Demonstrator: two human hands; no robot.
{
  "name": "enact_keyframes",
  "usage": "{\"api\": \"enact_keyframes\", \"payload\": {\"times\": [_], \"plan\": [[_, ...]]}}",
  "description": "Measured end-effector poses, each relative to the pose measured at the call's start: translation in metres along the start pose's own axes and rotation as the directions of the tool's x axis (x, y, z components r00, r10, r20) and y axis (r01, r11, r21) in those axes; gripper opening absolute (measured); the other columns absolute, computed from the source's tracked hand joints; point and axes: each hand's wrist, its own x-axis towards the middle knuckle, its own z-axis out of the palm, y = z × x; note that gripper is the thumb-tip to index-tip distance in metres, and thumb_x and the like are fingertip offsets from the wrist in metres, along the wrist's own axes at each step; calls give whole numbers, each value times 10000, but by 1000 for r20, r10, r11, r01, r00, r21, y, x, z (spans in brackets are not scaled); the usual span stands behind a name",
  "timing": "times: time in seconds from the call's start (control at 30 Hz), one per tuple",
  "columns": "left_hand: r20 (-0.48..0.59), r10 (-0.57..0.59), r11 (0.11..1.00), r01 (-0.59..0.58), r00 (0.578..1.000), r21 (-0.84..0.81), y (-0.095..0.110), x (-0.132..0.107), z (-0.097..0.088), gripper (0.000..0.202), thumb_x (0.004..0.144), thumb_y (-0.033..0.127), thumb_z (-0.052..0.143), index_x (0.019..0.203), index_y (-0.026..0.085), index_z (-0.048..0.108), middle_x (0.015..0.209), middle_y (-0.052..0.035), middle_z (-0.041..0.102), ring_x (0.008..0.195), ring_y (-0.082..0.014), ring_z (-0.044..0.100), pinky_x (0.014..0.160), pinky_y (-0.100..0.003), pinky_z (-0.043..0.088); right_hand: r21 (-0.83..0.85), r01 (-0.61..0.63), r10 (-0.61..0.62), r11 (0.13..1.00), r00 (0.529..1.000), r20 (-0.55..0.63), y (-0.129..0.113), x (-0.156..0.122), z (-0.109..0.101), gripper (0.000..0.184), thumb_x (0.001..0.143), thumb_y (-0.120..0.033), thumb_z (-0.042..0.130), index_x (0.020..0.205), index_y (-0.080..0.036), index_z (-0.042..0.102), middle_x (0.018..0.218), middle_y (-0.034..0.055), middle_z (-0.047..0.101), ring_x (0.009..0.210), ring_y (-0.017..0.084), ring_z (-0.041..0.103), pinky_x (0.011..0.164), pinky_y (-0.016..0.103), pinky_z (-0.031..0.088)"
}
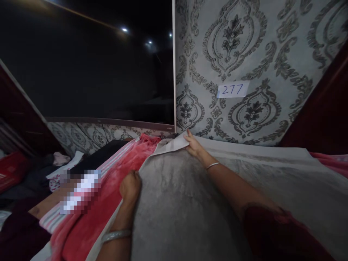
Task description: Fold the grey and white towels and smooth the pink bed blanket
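Note:
A large grey plush blanket [174, 203] spreads across the middle and right of the view, over a pink-red blanket [106, 192] with a striped border that shows at its left. My right hand [194, 145] reaches to the far side and pinches the grey blanket's far edge, where a pale underside is folded back. Nearer, my left hand [130, 185] is closed at the grey blanket's left edge, its fingers curled round that edge and partly hidden. A pale bangle circles the left wrist; a thin silver one is on the right.
Behind the blankets stand a large dark television [108, 65] and a patterned wall [258, 54] bearing a paper label [233, 89] marked 277. Clothes and a red bag [13, 172] lie at the left. A dark red panel [320, 105] rises at the right.

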Motion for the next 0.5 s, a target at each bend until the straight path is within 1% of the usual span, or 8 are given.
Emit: {"api": "enact_keyframes", "payload": {"times": [0.03, 0.07, 0.13, 0.2, 0.27, 0.37, 0.43, 0.5], "plan": [[0, -2, 1000, 2, 1000, -1, 0, 0, 0, 442, 978, 335, 328, 1181, 187, 692, 1121, -167, 742, 1062, -316, 694, 817, -392, 527, 22, 21, -21, 1000, 1000, -22, 5, 1, 5, 695, 935, -362, 463, 1585, -325, 219, 1376, 43, 588, 1059, 174, 647, 909, 363, 562], [4, -4, 1000, 4, 1000, -4, -1, 0, 0, 443, 978, 340, 328, 1184, 191, 691, 1121, -166, 743, 1064, -317, 694, 814, -392, 527, 7, 42, -42, 999, 998, -56, 12, 2, 10, 673, 962, -390, 410, 1594, -314, 193, 1440, 54, 541, 1132, 174, 621, 938, 359, 548], [10, -6, 1000, 6, 1000, -14, -1, 0, 0, 446, 978, 348, 324, 1183, 193, 689, 1119, -167, 743, 1070, -319, 693, 812, -393, 525, -62, 55, -61, 997, 993, -105, 26, 3, 19, 645, 996, -419, 303, 1606, -261, 164, 1507, 86, 478, 1233, 182, 573, 977, 359, 527], [15, -1, 1000, 1, 1000, -20, -1, 0, 0, 450, 978, 347, 316, 1182, 190, 686, 1117, -173, 742, 1070, -326, 692, 811, -401, 522, -127, 32, -46, 991, 993, -107, 36, 9, 25, 630, 1011, -424, 217, 1604, -212, 176, 1481, 116, 507, 1242, 206, 574, 977, 382, 530], [17, 4, 1000, -4, 1000, -20, -1, -1, 0, 448, 976, 339, 313, 1172, 185, 686, 1112, -180, 741, 1061, -333, 692, 809, -411, 518, -182, 12, -28, 983, 996, -89, 39, 20, 29, 613, 1018, -409, 180, 1587, -189, 236, 1392, 131, 583, 1209, 232, 598, 962, 413, 540], [18, 2, 1000, -1, 1000, -24, -2, -1, 1, 440, 975, 338, 314, 1157, 190, 686, 1105, -176, 742, 1052, -330, 694, 814, -411, 517, -265, 26, -36, 964, 999, -31, 37, 38, 35, 576, 1017, -394, 254, 1540, -179, 361, 1303, 145, 645, 1209, 253, 600, 974, 439, 533], [25, -2, 1000, 3, 1000, -31, -2, -1, 2, 445, 977, 342, 305, 1160, 193, 682, 1111, -172, 740, 1057, -328, 691, 825, -414, 516, -334, 60, -52, 941, 998, 35, 37, 42, 39, 551, 1004, -407, 345, 1498, -185, 444, 1317, 145, 643, 1248, 256, 582, 1011, 444, 509], [35, -1, 999, 3, 999, -45, -3, -1, 3, 453, 981, 346, 294, 1165, 192, 678, 1122, -171, 737, 1064, -327, 688, 838, -418, 513, -413, 107, -64, 904, 991, 118, 40, 41, 42, 521, 978, -407, 434, 1445, -196, 527, 1361, 135, 624, 1321, 252, 533, 1081, 453, 451]]}}
